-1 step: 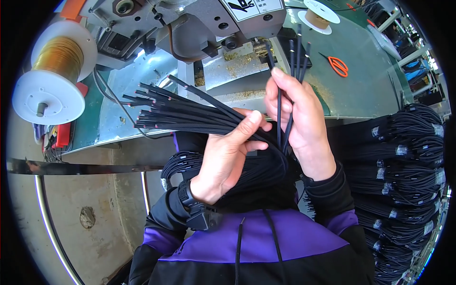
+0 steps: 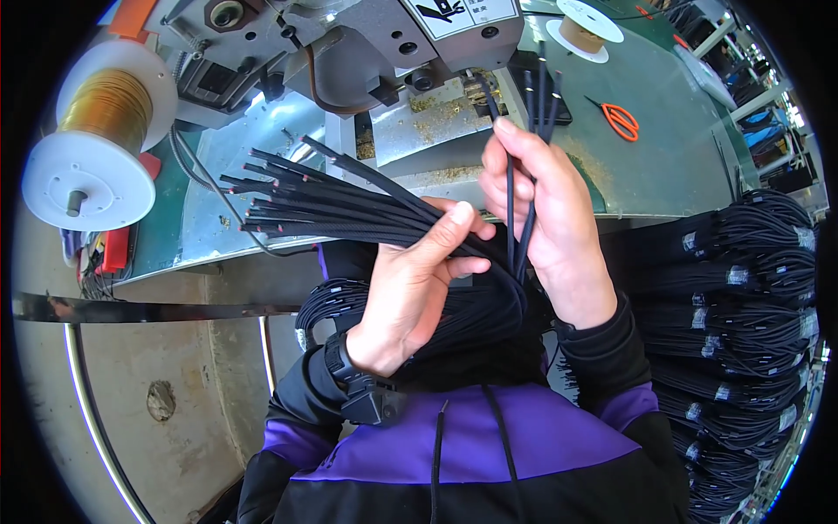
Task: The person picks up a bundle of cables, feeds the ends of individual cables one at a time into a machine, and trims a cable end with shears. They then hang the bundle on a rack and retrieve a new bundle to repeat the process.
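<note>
My left hand (image 2: 410, 284) is closed round a thick bundle of black cords (image 2: 349, 199), thumb on top. Their ends fan out to the left, several with pinkish tips. To the right, my right hand (image 2: 554, 218) pinches one black cord (image 2: 511, 205) between thumb and fingers, its tip pointing up at the machine's work area. A few more cords (image 2: 541, 96) stand upright behind those fingers. All these cords curve down together between my hands, and the lower loop lies over my lap.
A grey metal machine (image 2: 349, 74) with gold-coloured scraps (image 2: 436, 113) under its head stands just ahead. A spool of copper-coloured wire (image 2: 109, 105) is at left. Orange-handled scissors (image 2: 621, 122) and another spool (image 2: 583, 35) lie on the green table (image 2: 655, 175). Coiled cord bundles (image 2: 733, 314) are stacked at right.
Both hands and the cords in them have shifted very slightly to the left and up. The grips look the same.
</note>
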The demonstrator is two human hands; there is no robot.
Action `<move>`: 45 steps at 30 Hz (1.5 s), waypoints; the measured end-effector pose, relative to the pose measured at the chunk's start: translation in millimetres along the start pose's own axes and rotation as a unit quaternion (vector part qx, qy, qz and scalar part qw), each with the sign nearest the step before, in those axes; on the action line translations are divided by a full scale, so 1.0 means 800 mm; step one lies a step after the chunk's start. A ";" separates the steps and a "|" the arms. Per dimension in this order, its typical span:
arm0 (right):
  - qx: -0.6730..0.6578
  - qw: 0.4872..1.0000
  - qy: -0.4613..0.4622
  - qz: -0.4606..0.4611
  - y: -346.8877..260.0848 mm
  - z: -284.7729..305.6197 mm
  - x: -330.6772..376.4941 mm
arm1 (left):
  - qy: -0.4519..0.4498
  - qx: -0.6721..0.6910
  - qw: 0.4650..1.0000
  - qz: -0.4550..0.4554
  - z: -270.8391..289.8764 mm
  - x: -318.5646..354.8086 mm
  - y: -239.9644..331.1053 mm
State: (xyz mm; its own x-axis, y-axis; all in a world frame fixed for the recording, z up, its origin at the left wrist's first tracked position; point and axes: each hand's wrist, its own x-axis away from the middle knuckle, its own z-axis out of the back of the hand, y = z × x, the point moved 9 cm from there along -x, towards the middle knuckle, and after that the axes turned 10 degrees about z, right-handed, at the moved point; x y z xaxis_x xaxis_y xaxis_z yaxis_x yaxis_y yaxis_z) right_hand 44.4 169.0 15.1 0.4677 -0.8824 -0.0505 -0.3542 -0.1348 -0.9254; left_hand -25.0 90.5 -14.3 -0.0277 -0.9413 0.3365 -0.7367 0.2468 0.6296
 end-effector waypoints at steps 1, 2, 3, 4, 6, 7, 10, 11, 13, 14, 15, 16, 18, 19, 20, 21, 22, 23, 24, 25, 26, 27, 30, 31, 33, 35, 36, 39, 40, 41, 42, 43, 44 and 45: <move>-0.037 0.999 0.007 -0.029 0.007 -0.002 -0.009 | -0.005 0.019 1.000 -0.017 0.001 0.001 0.007; -0.075 0.995 0.013 -0.058 0.013 -0.004 -0.014 | -0.010 0.038 0.999 -0.034 0.001 0.002 0.013; -0.074 0.995 0.013 -0.059 0.013 -0.004 -0.017 | -0.010 0.038 0.999 -0.034 -0.001 0.001 0.013; -0.055 0.997 0.027 -0.044 0.010 -0.002 -0.021 | -0.003 0.035 0.999 -0.034 0.001 -0.001 0.015; -0.016 0.998 0.054 -0.015 0.005 0.002 -0.026 | 0.011 0.028 0.999 -0.035 0.003 -0.002 0.016; -0.016 0.999 0.050 -0.016 0.004 0.000 -0.025 | 0.013 0.029 0.999 -0.039 0.005 -0.003 0.016; 0.091 0.995 -0.036 0.024 -0.006 -0.012 -0.011 | 0.013 -0.013 1.000 -0.004 0.009 -0.010 -0.001; 0.092 0.995 -0.037 0.023 -0.005 -0.014 -0.004 | 0.013 -0.012 1.000 -0.004 0.009 -0.010 -0.003; 0.176 0.982 -0.027 0.055 -0.011 -0.016 0.010 | 0.008 -0.030 0.999 0.023 0.006 -0.009 -0.013; 0.218 0.973 -0.020 0.071 -0.015 -0.014 0.012 | 0.004 -0.040 0.998 0.038 0.004 -0.010 -0.018; 0.219 0.973 -0.019 0.071 -0.015 -0.012 0.011 | 0.002 -0.040 0.998 0.039 0.004 -0.010 -0.018; 0.157 0.985 0.001 0.071 -0.014 -0.005 0.008 | 0.006 -0.026 0.999 0.021 0.004 -0.009 -0.014; 0.031 0.996 0.040 0.069 -0.013 0.008 0.000 | 0.014 0.001 1.000 -0.017 0.007 -0.006 -0.004; 0.031 0.996 0.041 0.070 -0.013 0.008 -0.006 | 0.013 0.001 1.000 -0.016 0.007 -0.005 0.000; -0.015 0.998 0.042 0.041 -0.006 0.003 -0.013 | 0.013 0.018 0.999 -0.026 0.007 -0.002 0.007; -0.060 0.997 0.044 0.012 0.001 -0.003 -0.020 | 0.014 0.036 0.999 -0.036 0.008 0.000 0.013; -0.104 0.993 0.046 -0.017 0.008 -0.006 -0.025 | 0.014 0.054 0.997 -0.045 0.008 0.001 0.017; -0.104 0.993 0.047 -0.017 0.008 -0.006 -0.029 | 0.013 0.054 0.997 -0.044 0.007 0.000 0.018; -0.114 0.991 0.060 -0.021 0.011 -0.003 -0.033 | 0.014 0.051 0.998 -0.044 0.006 -0.001 0.019; -0.126 0.989 0.070 -0.028 0.016 -0.003 -0.036 | 0.019 0.047 0.998 -0.045 0.008 -0.002 0.022; -0.137 0.987 0.080 -0.034 0.019 -0.003 -0.037 | 0.024 0.043 0.998 -0.047 0.009 -0.001 0.023; -0.137 0.987 0.078 -0.036 0.019 -0.003 -0.035 | 0.025 0.043 0.998 -0.048 0.011 -0.002 0.022; 0.033 0.999 0.001 -0.004 0.008 -0.009 -0.022 | 0.019 -0.004 0.999 -0.035 0.018 -0.010 0.009; 0.035 0.999 0.002 -0.004 0.009 -0.010 -0.014 | 0.019 -0.003 0.999 -0.035 0.017 -0.011 0.006; 0.120 0.992 0.003 0.047 0.001 -0.010 0.003 | 0.007 -0.016 1.000 -0.018 0.012 -0.012 -0.002; 0.163 0.984 0.006 0.074 -0.006 -0.005 0.004 | -0.001 -0.022 1.000 -0.009 0.008 -0.015 -0.006; 0.125 0.989 0.017 0.074 -0.008 0.001 0.001 | 0.006 -0.013 1.000 -0.014 0.008 -0.014 -0.004; 0.048 0.996 0.040 0.071 -0.009 0.010 -0.011 | 0.022 0.004 1.000 -0.022 0.008 -0.007 0.003; 0.007 0.998 0.040 0.048 -0.004 0.008 -0.019 | 0.019 0.022 0.999 -0.032 0.006 -0.004 0.010; -0.033 0.998 0.040 0.025 0.001 0.005 -0.026 | 0.016 0.039 0.998 -0.043 0.005 -0.002 0.017; -0.074 0.997 0.039 0.002 0.005 0.002 -0.030 | 0.013 0.057 0.997 -0.053 0.004 -0.001 0.021; -0.075 0.996 0.038 0.001 0.006 -0.001 -0.032 | 0.014 0.056 0.997 -0.054 0.005 -0.002 0.021; -0.064 0.997 0.053 -0.002 0.007 -0.001 -0.034 | 0.014 0.046 0.997 -0.055 0.005 -0.004 0.021; -0.054 0.996 0.068 -0.005 0.007 0.001 -0.035 | 0.014 0.037 0.998 -0.057 0.006 -0.005 0.020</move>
State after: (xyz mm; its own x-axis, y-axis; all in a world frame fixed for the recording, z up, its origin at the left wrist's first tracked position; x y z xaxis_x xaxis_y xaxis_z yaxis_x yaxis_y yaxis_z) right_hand 29.8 192.9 11.1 0.3600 -0.9328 0.0170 -0.4387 -0.1854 -0.8793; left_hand -40.3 97.5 -9.1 0.0771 -0.9549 0.2867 -0.7814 0.1207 0.6122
